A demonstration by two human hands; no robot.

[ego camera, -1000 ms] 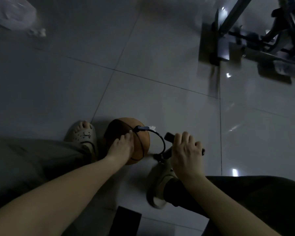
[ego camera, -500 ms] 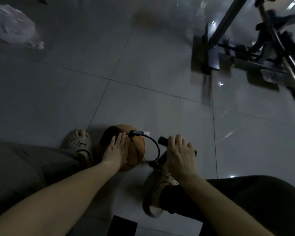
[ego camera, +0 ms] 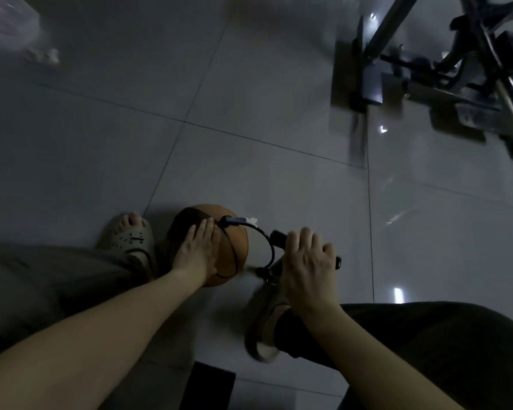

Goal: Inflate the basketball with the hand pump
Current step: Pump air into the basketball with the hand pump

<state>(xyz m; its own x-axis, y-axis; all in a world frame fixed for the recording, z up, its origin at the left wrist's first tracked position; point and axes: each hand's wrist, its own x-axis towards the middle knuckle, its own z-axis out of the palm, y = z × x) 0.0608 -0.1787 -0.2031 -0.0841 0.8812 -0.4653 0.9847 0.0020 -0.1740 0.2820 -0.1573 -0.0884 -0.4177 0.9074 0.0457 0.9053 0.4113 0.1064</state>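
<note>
Head view: basketball (ego camera: 234, 247) on tiled floor (ego camera: 249, 167) between the feet. Left hand (ego camera: 197, 254) lies flat on it, fingers straight. Right hand (ego camera: 307, 263) grips pump handle (ego camera: 279, 238), fingers curled; hose (ego camera: 267, 241) reaches the ball.

Left hand (ego camera: 197, 255) and right hand (ego camera: 307, 267) bare, forearms (ego camera: 101, 335) bare to the frame edge. Left trouser leg (ego camera: 42, 285) loose, grey-olive cloth. Right trouser leg (ego camera: 427, 344) looks darker, near black. Beige foam sandals: left sandal (ego camera: 131, 241) open-toed, round holes, small strap clip; right sandal (ego camera: 262, 324) blurred, dark sock or cuff above it, cannot tell which.
</note>
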